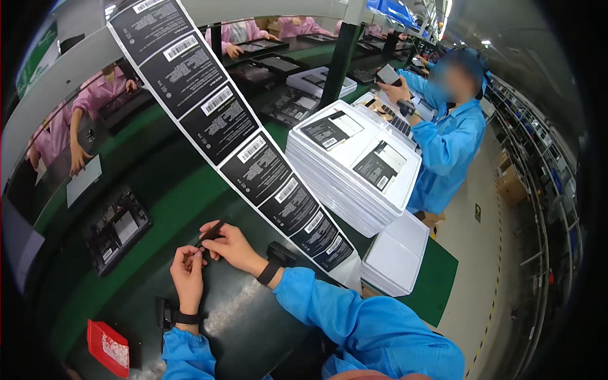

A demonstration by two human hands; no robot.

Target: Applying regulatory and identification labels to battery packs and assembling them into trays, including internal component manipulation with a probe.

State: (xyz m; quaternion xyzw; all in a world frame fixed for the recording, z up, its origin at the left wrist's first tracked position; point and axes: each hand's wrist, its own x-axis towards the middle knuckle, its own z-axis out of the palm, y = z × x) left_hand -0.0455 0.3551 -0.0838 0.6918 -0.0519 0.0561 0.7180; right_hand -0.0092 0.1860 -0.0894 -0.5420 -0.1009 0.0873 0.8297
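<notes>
Both hands meet over the dark green belt [158, 209] near the lower middle of the view. The right hand [231, 246] pinches a small black strip-like piece [211, 231] between thumb and forefingers, its far end slanting up and away from the knuckles. The left hand [188, 273] is closed at the fingertips against the near end of that same piece, so the two hands touch; whether the left fingers truly grasp it or only steady it is hard to tell, since the piece is small and partly hidden. Each wrist wears a black band above a blue sleeve. Just right of the hands a long strip of black labels [253, 161] runs diagonally from the upper left down to a roll near the right forearm. Beyond it stands a tall stack of white trays [351, 168], with a lower white stack [398, 253] beside it. A black device with its back open [117, 231] lies on the belt to the left, and a red box [107, 347] sits at the lower left near the left elbow
</notes>
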